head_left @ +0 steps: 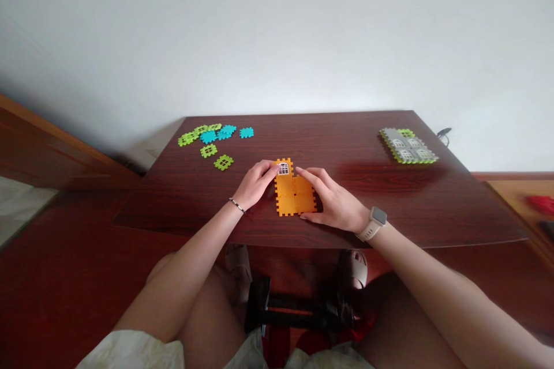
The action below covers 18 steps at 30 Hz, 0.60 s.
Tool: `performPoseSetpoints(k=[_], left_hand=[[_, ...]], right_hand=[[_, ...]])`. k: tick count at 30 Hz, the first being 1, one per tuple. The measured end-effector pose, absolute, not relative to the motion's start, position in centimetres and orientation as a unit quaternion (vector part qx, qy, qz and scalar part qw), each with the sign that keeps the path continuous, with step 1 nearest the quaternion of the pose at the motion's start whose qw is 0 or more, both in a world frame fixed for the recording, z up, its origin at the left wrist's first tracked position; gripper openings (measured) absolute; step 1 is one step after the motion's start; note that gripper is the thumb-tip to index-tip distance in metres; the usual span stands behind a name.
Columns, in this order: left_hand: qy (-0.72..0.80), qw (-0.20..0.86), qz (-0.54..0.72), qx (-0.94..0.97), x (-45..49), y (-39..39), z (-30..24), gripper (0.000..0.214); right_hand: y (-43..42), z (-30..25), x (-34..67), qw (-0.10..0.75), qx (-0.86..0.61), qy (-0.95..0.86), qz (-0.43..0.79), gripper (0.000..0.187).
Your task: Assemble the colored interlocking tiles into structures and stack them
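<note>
A flat patch of joined orange toothed tiles lies on the dark wooden table in front of me. At its top left corner sits an orange tile with a white arched window. My left hand pinches that window tile from the left with its fingertips. My right hand, a watch on its wrist, rests curved against the right edge of the orange patch, thumb along the lower edge.
Several loose green and blue tiles lie at the table's far left. A joined grey and green panel with windows sits at the far right corner. A white wall stands behind the table; my knees and feet are under its near edge.
</note>
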<state>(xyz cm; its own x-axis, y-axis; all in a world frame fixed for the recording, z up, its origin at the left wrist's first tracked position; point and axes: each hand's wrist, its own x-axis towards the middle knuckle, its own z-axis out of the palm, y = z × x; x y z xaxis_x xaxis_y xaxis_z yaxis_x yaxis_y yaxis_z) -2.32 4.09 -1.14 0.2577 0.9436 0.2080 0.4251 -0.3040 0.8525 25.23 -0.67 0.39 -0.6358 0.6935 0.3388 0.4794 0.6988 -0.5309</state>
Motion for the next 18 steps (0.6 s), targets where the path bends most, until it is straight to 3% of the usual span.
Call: performPoseSetpoints(k=[7, 14, 18], left_hand=[[0.412, 0.541, 0.425, 0.598, -1.1, 2.3, -1.0, 0.045], [0.436, 0.573, 0.46, 0.52, -0.9, 2.2, -1.2, 0.044], [0.436, 0.569, 0.501, 0.484, -0.7, 2.7, -1.1, 0.046]], right_hand=[[0.0, -0.2, 25.2, 0.31, -0.345, -0.858, 0.221, 0.111], [0.6, -1.2, 25.1, 0.406, -0.397, -0.726, 0.387, 0.102], [1.1, -1.6, 25.3, 0.423, -0.405, -0.639, 0.498, 0.081]])
